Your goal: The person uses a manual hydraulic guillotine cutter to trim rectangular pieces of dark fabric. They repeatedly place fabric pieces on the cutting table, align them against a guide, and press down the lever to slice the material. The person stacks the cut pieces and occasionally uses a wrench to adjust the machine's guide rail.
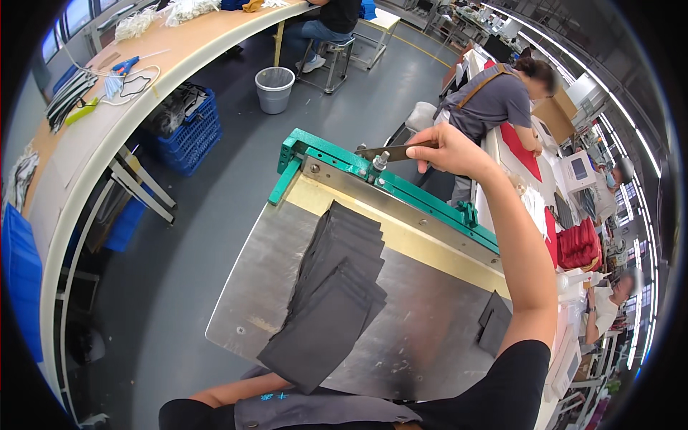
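My right hand (446, 152) is raised over the far side of the metal worktable, its thumb and fingers closed round the end of a flat, dark metal bar (387, 151). The bar lies beside an upright bolt (380, 162) on a green machine frame (337, 159); whether it is joined to the frame I cannot tell. Dark grey fabric pieces (322, 308) lie overlapping in a fanned stack on the steel plate (251, 287). My left forearm (240, 389) comes in at the lower edge, and the hand is hidden by the stack's near end.
Another small dark fabric pile (494, 322) lies at the plate's right. To the left, a curved table (136, 93) carries tools and strips, with a blue crate (188, 132) beside it. A grey bin (275, 93) stands beyond. A co-worker (494, 97) leans over a bench at the right.
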{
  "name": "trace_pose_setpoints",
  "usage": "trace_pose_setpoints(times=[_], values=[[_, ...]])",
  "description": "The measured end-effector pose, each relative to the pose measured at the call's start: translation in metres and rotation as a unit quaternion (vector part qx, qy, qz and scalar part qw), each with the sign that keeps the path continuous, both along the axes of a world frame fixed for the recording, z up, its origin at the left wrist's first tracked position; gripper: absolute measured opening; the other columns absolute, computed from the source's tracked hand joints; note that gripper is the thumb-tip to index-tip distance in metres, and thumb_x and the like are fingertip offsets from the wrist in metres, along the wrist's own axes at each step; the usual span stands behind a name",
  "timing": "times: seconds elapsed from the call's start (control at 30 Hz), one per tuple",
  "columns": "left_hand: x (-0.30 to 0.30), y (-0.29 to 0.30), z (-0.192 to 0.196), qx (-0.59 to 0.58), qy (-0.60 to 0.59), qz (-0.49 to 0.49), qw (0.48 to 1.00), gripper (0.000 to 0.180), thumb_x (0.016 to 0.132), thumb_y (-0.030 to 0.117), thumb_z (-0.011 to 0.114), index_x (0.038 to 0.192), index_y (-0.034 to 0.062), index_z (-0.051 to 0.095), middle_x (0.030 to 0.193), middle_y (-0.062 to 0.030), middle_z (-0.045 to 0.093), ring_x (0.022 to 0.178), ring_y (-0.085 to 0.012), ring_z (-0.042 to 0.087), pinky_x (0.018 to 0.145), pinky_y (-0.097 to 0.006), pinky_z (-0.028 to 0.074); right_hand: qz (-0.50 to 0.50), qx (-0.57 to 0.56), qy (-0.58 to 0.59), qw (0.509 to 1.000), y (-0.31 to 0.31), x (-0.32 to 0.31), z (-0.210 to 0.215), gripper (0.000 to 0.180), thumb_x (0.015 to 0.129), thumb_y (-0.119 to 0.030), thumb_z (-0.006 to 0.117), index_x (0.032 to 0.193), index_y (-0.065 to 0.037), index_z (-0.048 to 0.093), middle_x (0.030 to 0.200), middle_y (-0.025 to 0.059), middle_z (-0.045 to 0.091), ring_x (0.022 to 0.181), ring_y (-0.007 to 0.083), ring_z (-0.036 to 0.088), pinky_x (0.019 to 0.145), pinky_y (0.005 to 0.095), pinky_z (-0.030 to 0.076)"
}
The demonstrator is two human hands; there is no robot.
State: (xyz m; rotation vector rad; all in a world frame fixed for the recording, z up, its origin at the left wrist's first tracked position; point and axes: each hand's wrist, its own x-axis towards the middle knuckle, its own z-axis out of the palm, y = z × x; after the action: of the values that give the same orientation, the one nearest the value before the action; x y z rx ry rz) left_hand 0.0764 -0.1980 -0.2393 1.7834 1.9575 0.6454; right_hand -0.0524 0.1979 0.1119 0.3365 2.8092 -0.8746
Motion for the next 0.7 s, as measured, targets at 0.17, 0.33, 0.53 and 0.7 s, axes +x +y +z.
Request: trace_pose_setpoints(times=[0.17,0.33,0.53,0.7], values=[[0.001,0.000,0.002,-0.002,-0.001,-0.001,1.000,0.050,0.088,0.028,0.058,0.133,0.0056,0.054,0.133,-0.0191,0.054,0.123,-0.0352,0.052,0.103,-0.051,0.040,0.091,0.155,0.007,0.984,-0.031,-0.025,0.033,0.017,0.086,-0.011,0.064,0.092,0.002,0.073,0.058,0.0047,0.065,0.055,0.0114,0.061,0.055,0.0280,0.047],[0.001,-0.002,0.004,-0.003,0.002,0.001,1.000,0.051,0.088,0.028,0.058,0.133,0.0056,0.054,0.133,-0.0191,0.054,0.123,-0.0353,0.051,0.103,-0.051,0.040,0.155,0.267,-0.048,0.950,-0.064,-0.057,0.057,0.019,0.083,-0.013,0.065,0.090,0.004,0.072,0.063,0.0088,0.070,0.062,0.0181,0.068,0.062,0.0319,0.052],[0.000,-0.002,0.004,-0.004,0.003,-0.003,1.000,0.051,0.088,0.028,0.058,0.134,0.0056,0.053,0.133,-0.0192,0.054,0.123,-0.0353,0.051,0.103,-0.051,0.040,0.129,0.294,-0.122,0.939,-0.064,-0.080,0.059,0.018,0.083,-0.014,0.065,0.091,0.001,0.074,0.069,0.0067,0.073,0.065,0.0160,0.070,0.065,0.0315,0.054],[0.002,0.000,0.004,-0.004,-0.002,-0.004,1.000,0.052,0.088,0.028,0.058,0.134,0.0056,0.053,0.133,-0.0192,0.054,0.124,-0.0354,0.051,0.103,-0.051,0.040,0.124,0.334,-0.181,0.917,-0.083,-0.097,0.057,0.018,0.083,-0.014,0.066,0.091,0.000,0.073,0.071,0.0050,0.074,0.065,0.0155,0.068,0.064,0.0318,0.054]])
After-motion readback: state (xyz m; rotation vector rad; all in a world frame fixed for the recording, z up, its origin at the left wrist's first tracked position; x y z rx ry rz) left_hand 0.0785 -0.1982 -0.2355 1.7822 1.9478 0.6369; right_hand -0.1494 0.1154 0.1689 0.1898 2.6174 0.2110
